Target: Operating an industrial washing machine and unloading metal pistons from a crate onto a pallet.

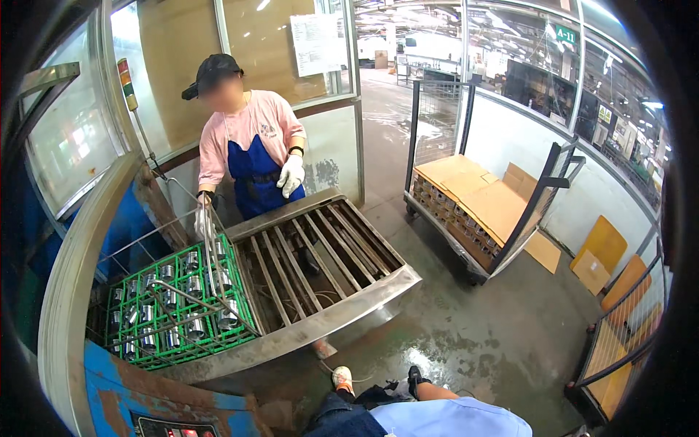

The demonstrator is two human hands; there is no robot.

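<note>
A bare forearm [434,390] comes out of a light blue short sleeve [455,418] at the lower edge. Beside its end is a dark shape I cannot make out, and I see no fingers there. Neither my left nor my right hand shows clearly. Across the metal roller frame [364,291], a person in a blue apron [255,178] grips a wire hook handle with one white-gloved hand [204,220]. Their other gloved hand [291,175] hangs near the waist. The handle rises over a green grid basket [240,300] holding several shiny metal cylinders [194,325].
A wheeled cage cart [477,269] carries layered metal parts under cardboard [466,182]. Another wire-sided cart [633,342] stands at the right, near leaning boards [601,244]. A blue machine panel [145,386] and curved metal post [65,291] edge the left. The floor [466,328] looks wet.
</note>
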